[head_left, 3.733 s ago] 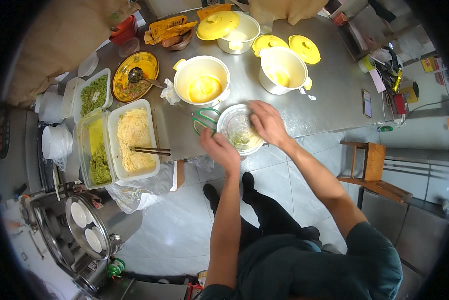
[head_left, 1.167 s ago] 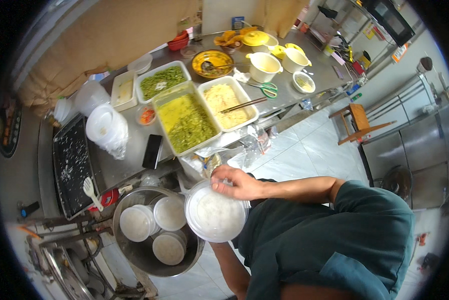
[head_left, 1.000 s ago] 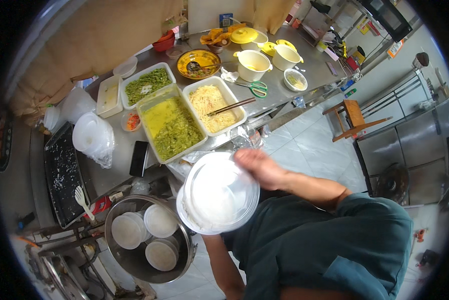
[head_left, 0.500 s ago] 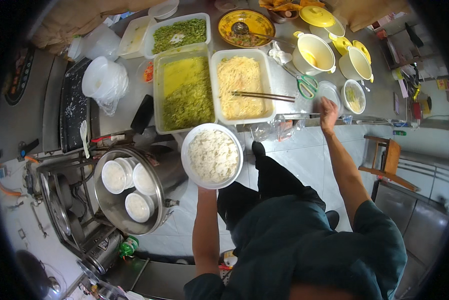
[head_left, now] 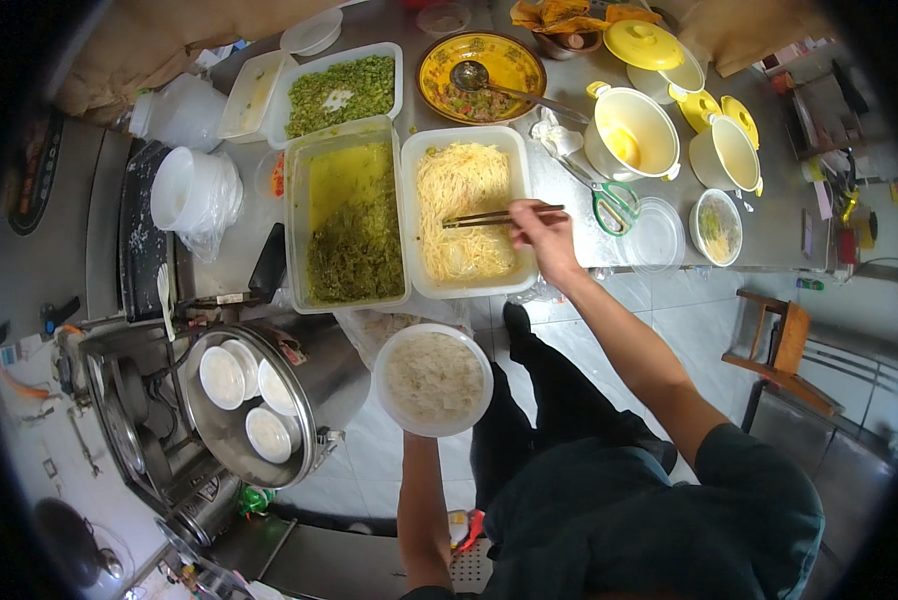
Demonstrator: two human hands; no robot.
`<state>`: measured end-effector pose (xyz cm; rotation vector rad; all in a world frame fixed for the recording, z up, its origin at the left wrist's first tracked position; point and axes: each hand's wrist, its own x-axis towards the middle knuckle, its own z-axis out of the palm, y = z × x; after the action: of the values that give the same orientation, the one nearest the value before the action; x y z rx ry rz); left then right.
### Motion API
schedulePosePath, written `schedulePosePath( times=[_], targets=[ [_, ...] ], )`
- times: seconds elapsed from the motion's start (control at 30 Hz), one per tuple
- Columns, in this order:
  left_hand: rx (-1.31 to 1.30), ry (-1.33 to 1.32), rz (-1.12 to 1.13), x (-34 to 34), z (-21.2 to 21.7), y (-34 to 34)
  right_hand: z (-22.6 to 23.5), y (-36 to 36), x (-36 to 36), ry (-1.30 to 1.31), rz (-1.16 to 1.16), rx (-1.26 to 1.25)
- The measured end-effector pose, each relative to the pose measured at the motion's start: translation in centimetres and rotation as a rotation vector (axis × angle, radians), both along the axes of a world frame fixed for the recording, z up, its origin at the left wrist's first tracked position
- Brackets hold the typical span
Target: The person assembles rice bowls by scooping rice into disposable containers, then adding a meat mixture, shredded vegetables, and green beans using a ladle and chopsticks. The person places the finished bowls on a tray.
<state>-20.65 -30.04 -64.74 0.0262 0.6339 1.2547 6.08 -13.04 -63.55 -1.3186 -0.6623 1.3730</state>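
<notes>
A round white plastic bowl of white rice (head_left: pixel 434 378) is held up in front of my body by my left hand, which is hidden beneath it; only my left forearm (head_left: pixel 426 510) shows. My right hand (head_left: pixel 544 238) is closed round the near end of a pair of dark chopsticks (head_left: pixel 479 218). Their tips reach over pale yellow shreds (head_left: pixel 466 180) in a white rectangular tub (head_left: pixel 524 165). Left of that tub stands a larger clear one (head_left: pixel 297 230) with dark green chopped vegetables in yellowish liquid.
A round clear lid (head_left: pixel 659 235), green-handled scissors (head_left: pixel 614 207) and a filled bowl (head_left: pixel 716 228) lie to the right. Behind stand a yellow plate (head_left: pixel 429 75) with a ladle and cream pots (head_left: pixel 629 130). Lower left, a steel pot (head_left: pixel 309 400) holds several white tubs.
My right hand has moved left from the lid and taken hold of the chopsticks. The rice bowl appears lower in view, and the view itself has shifted a little.
</notes>
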Motion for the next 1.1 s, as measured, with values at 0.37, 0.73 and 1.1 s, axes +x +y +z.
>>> schedulePosePath(
  times=[0.37,0.73,1.1],
  targets=[
    [0.032,-0.077,-0.061,1.2,-2.0,1.5,4.4,1.3,1.9,-0.532,0.297,0.365],
    [0.002,-0.100,-0.104,2.3,-2.6,1.3,-0.2,-7.8,3.4,-0.132,-0.227,-0.118],
    [0.189,-0.034,0.051,2.5,-0.4,6.4,-1.3,14.1,8.1,0.270,-0.404,0.022]
  ],
)
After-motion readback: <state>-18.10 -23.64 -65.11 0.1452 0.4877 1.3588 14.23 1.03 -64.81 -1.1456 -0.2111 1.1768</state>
